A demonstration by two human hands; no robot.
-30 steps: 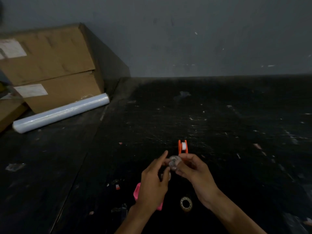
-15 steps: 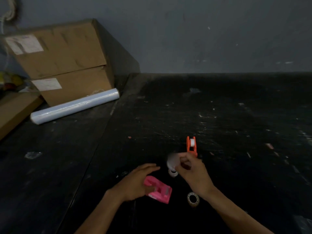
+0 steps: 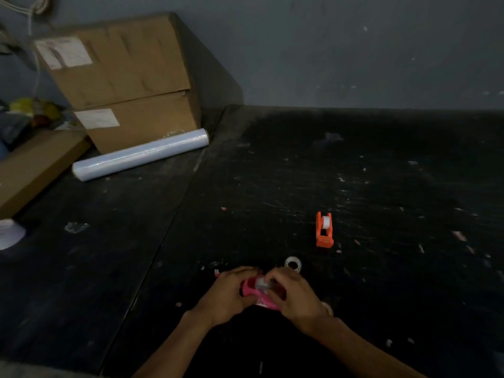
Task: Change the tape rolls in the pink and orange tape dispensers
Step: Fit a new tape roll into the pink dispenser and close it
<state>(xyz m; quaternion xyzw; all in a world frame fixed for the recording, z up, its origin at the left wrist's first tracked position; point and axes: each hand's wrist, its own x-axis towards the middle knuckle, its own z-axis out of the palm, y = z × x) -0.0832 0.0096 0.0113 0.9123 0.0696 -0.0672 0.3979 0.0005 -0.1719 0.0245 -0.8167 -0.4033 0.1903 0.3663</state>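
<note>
The pink tape dispenser (image 3: 252,290) rests low in the middle of the dark table. My left hand (image 3: 227,294) grips its left side. My right hand (image 3: 293,294) pinches a clear tape roll (image 3: 262,282) down into the dispenser's top. A second clear tape roll (image 3: 293,263) lies on the table just beyond my hands. Part of another roll (image 3: 328,307) shows behind my right wrist. The orange tape dispenser (image 3: 324,230) stands farther back to the right, with a white roll in it.
Two stacked cardboard boxes (image 3: 122,80) stand at the back left against the wall, with a roll of clear stretch film (image 3: 140,157) lying in front. A flat box (image 3: 35,165) and a white object (image 3: 9,233) sit at the left edge. Small scraps litter the table.
My right hand carried the clear roll from in front of the orange dispenser down to the pink dispenser. My left hand closed on the pink dispenser. The camera turned left.
</note>
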